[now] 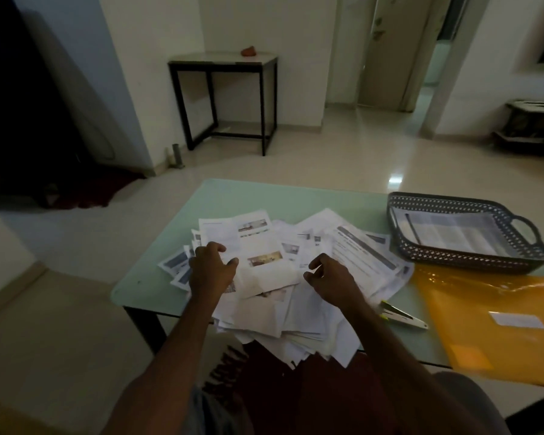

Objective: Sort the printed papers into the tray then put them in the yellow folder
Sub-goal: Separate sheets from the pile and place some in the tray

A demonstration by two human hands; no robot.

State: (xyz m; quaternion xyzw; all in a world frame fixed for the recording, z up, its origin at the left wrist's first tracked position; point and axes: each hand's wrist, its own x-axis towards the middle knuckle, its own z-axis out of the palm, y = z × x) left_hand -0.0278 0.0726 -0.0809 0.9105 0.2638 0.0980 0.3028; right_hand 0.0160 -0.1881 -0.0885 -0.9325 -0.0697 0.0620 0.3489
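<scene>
A loose pile of printed papers point(283, 277) covers the middle of the pale green glass table point(233, 196) and hangs over its near edge. My left hand point(212, 268) rests on the left side of the top sheet, bent fingertips and thumb touching it. My right hand point(330, 277) hovers just above the pile's right half, fingers loosely curled and holding nothing. The dark perforated tray point(471, 260) stands at the table's far right with a printed sheet lying in it. In front of the tray lies the yellow folder point(484, 309), flat on the table.
A small white and yellow object point(402, 317) lies between the pile and the folder. A black-framed side table point(223, 62) stands against the far wall. Tiled floor surrounds the table. My legs are under its near edge.
</scene>
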